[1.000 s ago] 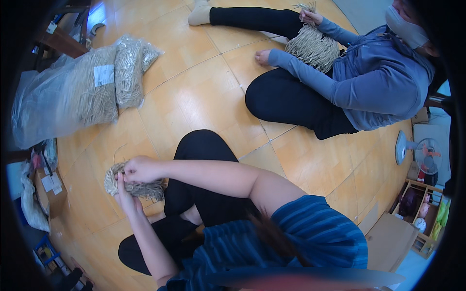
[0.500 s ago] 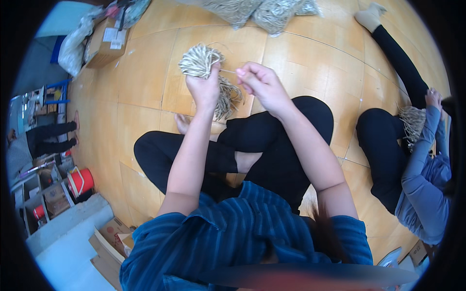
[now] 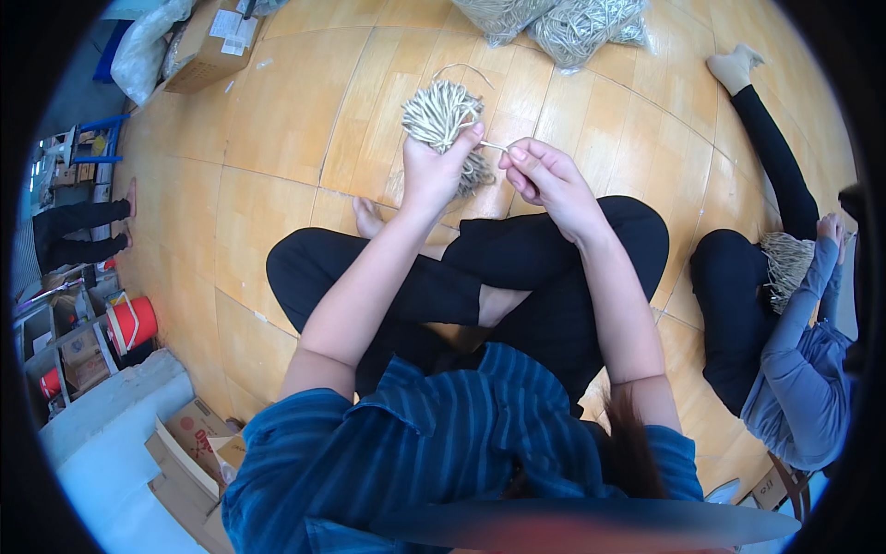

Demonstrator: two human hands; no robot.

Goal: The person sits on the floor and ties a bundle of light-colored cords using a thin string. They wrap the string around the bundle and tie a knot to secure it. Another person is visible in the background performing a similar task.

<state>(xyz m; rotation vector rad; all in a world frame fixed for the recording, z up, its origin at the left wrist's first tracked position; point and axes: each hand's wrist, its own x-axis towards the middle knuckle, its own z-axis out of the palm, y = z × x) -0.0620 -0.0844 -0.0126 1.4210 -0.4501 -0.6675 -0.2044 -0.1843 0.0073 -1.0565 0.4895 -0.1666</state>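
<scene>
Left hand [image 3: 434, 174] is clamped round a bundle of beige cord [image 3: 441, 109] at twelve o'clock, hiding its middle. Right hand [image 3: 554, 185], apart from it at four o'clock, pinches a strand [image 3: 495, 145] (fingers cover its end). At one o'clock, clear bags [image 3: 583, 30] are cut off above. At three, a co-worker's sleeve [image 3: 801, 295] partly hides another bundle [image 3: 784, 263].

Beige looped cord bundle [image 3: 441, 113]: fibrous, rough, faintly shiny strands. Tan wood-patterned floor [image 3: 277, 138]: smooth, glossy. Clear plastic bags [image 3: 574, 37]: crinkled, shiny. Brown cardboard box [image 3: 205, 57]: matt, smooth. Red round bucket [image 3: 132, 325]: smooth, plastic look. Blue striped shirt [image 3: 461, 411]: matt, creased cloth.
</scene>
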